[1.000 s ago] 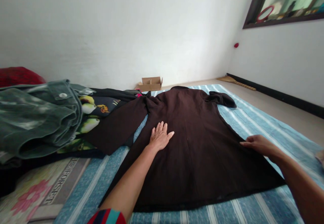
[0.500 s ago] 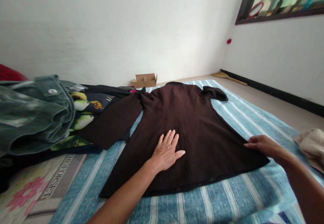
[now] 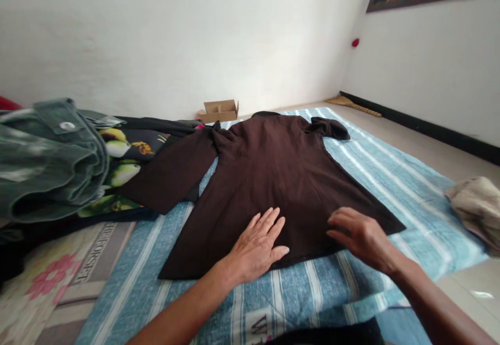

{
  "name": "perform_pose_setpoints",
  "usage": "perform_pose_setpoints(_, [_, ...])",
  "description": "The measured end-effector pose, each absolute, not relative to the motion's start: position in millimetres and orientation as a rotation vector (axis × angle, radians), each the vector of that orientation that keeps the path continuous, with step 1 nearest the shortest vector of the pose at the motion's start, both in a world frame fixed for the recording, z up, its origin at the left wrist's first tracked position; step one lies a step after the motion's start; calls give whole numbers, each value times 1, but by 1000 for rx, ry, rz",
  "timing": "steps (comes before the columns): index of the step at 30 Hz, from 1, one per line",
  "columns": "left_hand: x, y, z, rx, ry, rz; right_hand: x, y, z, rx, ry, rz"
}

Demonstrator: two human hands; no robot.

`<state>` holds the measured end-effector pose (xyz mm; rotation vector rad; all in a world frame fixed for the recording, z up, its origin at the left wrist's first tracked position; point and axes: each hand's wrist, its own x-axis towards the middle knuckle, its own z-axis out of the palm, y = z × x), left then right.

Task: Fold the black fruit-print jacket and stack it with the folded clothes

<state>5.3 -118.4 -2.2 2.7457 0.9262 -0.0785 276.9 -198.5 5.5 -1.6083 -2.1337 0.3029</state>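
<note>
A dark brown top [image 3: 269,178] with a collar and sleeves lies spread over a blue striped sheet [image 3: 250,303], its hem toward me. My left hand [image 3: 260,243] rests flat near the hem, fingers stretched out. Over the right part of the hem is my right hand [image 3: 357,233], loosely bent with a gap between thumb and fingers and no cloth in it. Whether its fingertips touch the top cannot be made out. The left sleeve [image 3: 175,173] reaches over a clothes pile, while the right sleeve [image 3: 330,128] is bunched up.
Left of the top is a pile with green-grey denim [image 3: 50,163] and fruit-patterned cloth [image 3: 125,176]. A small cardboard box [image 3: 221,110] stands by the wall. Beige cloth [image 3: 476,207] lies at the right edge, and a broom [image 3: 357,104] in the far corner.
My right hand has let go of the top's right hem corner and moved left over the cloth. My left hand stays flat, slightly nearer the hem. The view has tilted downward.
</note>
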Motion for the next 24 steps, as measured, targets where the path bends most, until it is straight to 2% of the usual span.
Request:
perform_pose_setpoints(3, [1, -127, -3, 2736, 878, -29, 238, -206, 0, -1390, -2285, 275])
perform_pose_setpoints(7, [-5, -137, -6, 2754, 828, 66, 216, -209, -6, -1360, -2319, 184])
perform_pose_setpoints(24, [-13, -147, -8, 2784, 769, 457, 214, -205, -29, -1235, -2319, 29])
